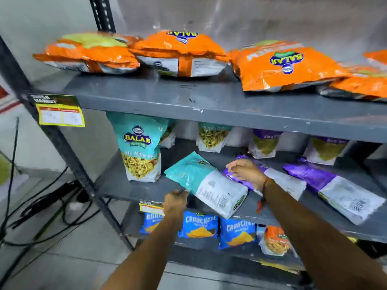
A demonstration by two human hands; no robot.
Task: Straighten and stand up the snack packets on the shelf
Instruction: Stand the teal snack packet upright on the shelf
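Note:
A teal snack packet [204, 184] lies flat and back-side up on the middle shelf [125, 185], its lower end past the front edge. My left hand [175, 203] grips its near left edge. My right hand [246, 170] rests on its right side, touching a fallen purple packet [280, 181]. Another purple packet [335, 189] lies flat further right. One teal packet [141, 147] stands upright at the left. Several teal and purple packets stand at the back of this shelf.
Several orange packets [282, 65] lie flat on the top shelf [188, 99]. Blue packets [199, 226] stand on the lower shelf. A yellow price label [60, 114] hangs on the left upright. Black cables [41, 206] run over the floor at the left.

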